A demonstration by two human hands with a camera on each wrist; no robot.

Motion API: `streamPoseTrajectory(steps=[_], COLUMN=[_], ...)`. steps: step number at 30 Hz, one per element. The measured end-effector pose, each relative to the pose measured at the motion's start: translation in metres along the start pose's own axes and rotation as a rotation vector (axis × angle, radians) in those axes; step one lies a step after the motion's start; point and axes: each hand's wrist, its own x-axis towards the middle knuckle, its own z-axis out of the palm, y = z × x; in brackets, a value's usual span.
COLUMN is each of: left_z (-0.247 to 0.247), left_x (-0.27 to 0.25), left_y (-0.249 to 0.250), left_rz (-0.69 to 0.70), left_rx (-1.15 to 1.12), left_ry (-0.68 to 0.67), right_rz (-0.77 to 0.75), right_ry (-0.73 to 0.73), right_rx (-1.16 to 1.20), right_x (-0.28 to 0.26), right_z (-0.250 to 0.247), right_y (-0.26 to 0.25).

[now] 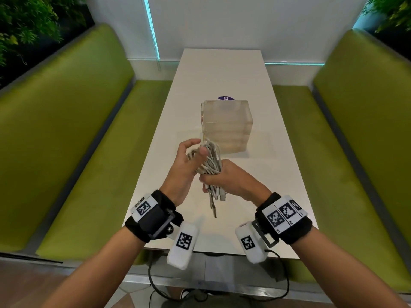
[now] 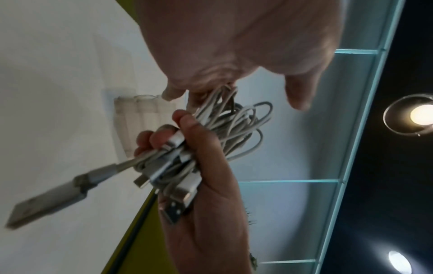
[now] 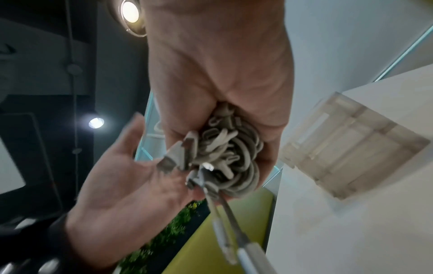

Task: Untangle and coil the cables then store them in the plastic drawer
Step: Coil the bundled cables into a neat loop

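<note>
Right hand (image 1: 231,178) gripping tangled cables (image 1: 211,161), left hand (image 1: 184,165) seemingly open beside

Purple sticker (image 1: 226,98): partial "Ci", rest hidden.

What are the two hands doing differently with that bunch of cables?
The right hand is fisted around the cable bundle, carrying it above the table; the left hand lies looser, fingers spread, touching the loops. The right grips the lower part, plugs dangling below; the left works higher up. Both wear wrist cameras.
</note>
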Motion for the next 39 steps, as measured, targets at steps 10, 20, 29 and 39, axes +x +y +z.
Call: streamPoseTrajectory(steps=[10, 20, 29, 39], left_z=[0.007, -0.009, -0.033, -0.052], left_x=[-0.001, -0.005, -0.026, -0.01], left_y=[0.003, 0.0, -0.016, 0.018], left_rz=[0.038, -0.007, -0.193, 0.027], left_rx=[-0.006, -0.106, 0.225, 0.392], left_ry=[0.122, -0.068, -0.23, 0.024], right_rz=[-0.115, -0.176, -0.188, -0.079], right_ry=[-0.238, -0.15, 0.005, -0.024], right_rx=[-0.051, 0.213, 0.523, 0.269], right_x=[-0.005, -0.002, 0.006, 0.005], right_z=[0.007, 0.008, 0.009, -0.013], right_y=[-0.011, -0.009, -0.008, -0.011])
